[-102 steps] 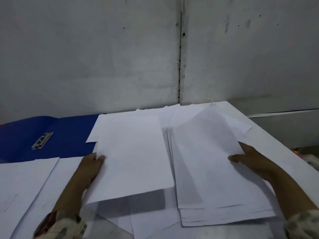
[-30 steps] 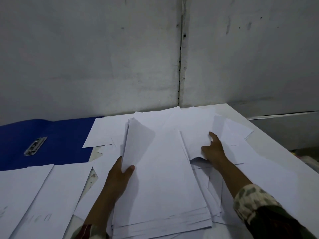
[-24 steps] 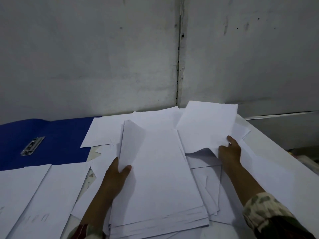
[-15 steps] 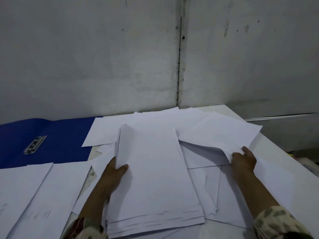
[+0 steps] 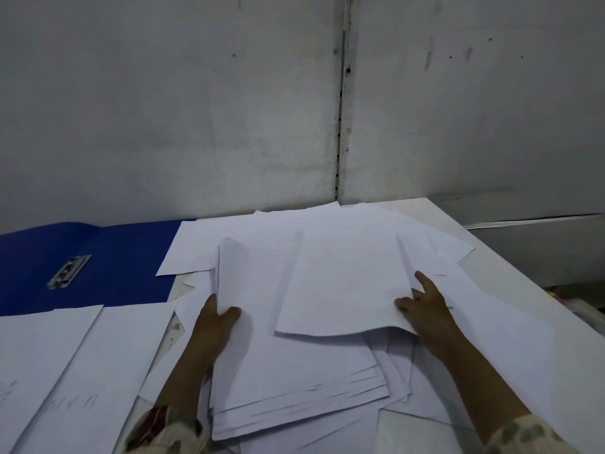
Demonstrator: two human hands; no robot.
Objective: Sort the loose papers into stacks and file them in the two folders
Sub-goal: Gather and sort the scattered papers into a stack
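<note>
A person's left hand [image 5: 214,317] grips the left edge of a stack of white papers [image 5: 294,371], thumb curled over the top sheet and fingers hidden beneath, so the stack's left side tilts up off the table [image 5: 530,339]. To the right of that hand, the right hand [image 5: 422,306] pinches the right edge of a single sheet [image 5: 343,283], thumb on top and index finger extended forward; the sheet hovers over the stack's far half, its near edge bowed. Loose papers [image 5: 435,237] fan out beyond and beneath both hands. Well to the left of the left hand, an open blue folder [image 5: 108,267] lies flat, its metal clip [image 5: 69,271] exposed. Two more sheets [image 5: 82,371] lie on the near side of the folder, just left of the left forearm. A patterned sleeve [image 5: 163,430] covers that wrist.
</note>
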